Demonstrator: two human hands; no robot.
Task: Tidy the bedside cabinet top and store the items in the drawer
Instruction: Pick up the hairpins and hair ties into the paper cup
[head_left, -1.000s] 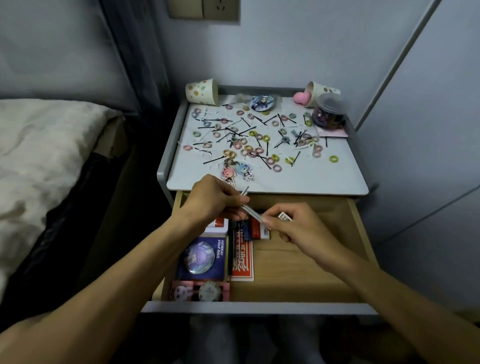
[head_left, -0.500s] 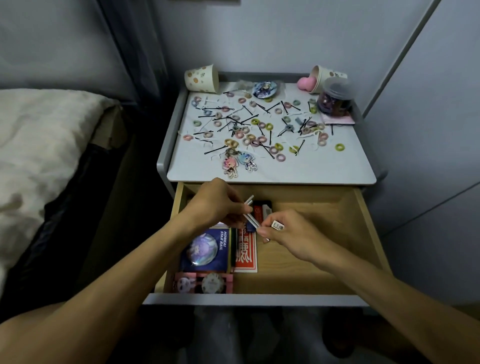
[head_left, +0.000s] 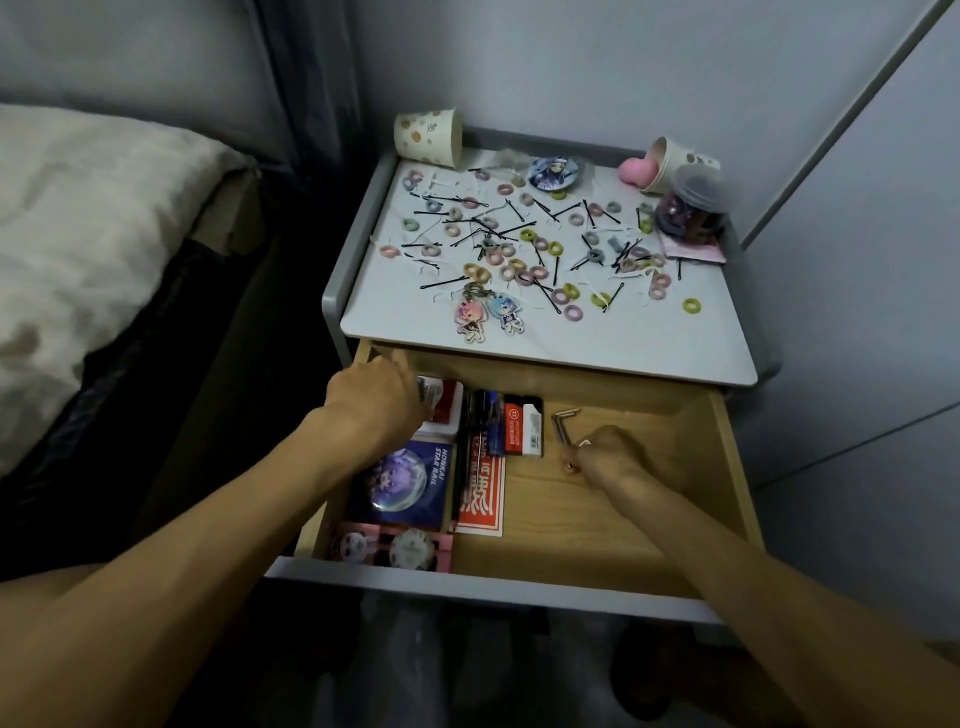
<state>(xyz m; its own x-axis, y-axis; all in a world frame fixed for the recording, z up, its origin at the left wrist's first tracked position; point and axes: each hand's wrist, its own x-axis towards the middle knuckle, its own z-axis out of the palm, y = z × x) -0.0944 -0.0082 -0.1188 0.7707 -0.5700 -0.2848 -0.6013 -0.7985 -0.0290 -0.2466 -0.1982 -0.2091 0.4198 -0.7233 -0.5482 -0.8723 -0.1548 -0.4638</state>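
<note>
Two hands are down in the open drawer (head_left: 639, 519) of a bedside cabinet set in a corner. A grey wall (head_left: 571, 67) stands behind it, and a bed (head_left: 104, 234) with a pale cover lies well left of the fingers.

The right hand (head_left: 605, 454) rests on the drawer's wooden floor with its fingers curled tight, pinching the near end of a pair of bent metal keys (head_left: 562, 423). The keys point away from the fingertips toward the drawer's back. Just left of those fingers sit an eraser (head_left: 524, 431), some pens (head_left: 485, 415) and a red card pack (head_left: 480, 504).

The left hand (head_left: 374, 405) is at the back left corner over a red and white box (head_left: 444, 402). Its fingers are hidden behind the knuckles, so I cannot tell whether they hold anything.

Beyond both hands the white cabinet top (head_left: 571, 348) is strewn with hair ties (head_left: 691, 305) and black hairpins (head_left: 447, 283). Two cartoon keyrings (head_left: 472, 317) lie nearest the front edge. Paper cups (head_left: 428, 137) are tipped over at the back corners — a pink sponge (head_left: 636, 171) at the mouth of the right one, a lidded jar (head_left: 691, 213) beside it.

A raised grey rim (head_left: 332, 306) runs along the left side and back. Plain white surface shows along the front strip, and open wood lies right of the right fingers.
</note>
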